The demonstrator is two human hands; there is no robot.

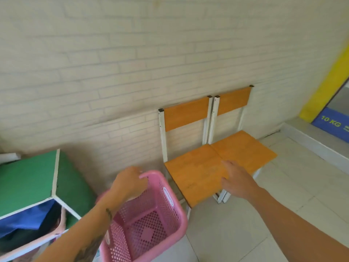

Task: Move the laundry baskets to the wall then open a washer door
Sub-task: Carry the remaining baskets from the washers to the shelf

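A pink perforated laundry basket (pixel 149 222) stands empty low in the middle of the view, close to the pale brick wall (pixel 113 72). My left hand (pixel 128 183) grips its far rim, fingers curled over the edge. My right hand (pixel 236 179) hovers free above the seat of an orange chair, fingers apart, holding nothing. At the far right edge a blue panel marked "10 KG" (pixel 332 121) shows on a machine front; no washer door is visible.
Two orange chairs (pixel 200 173) with white frames stand side by side against the wall, right of the basket. A green-sided bin (pixel 28 178) with a blue lining stands at the left. A yellow strip (pixel 324 87) and a grey plinth border the machine. Pale floor tiles spread at right.
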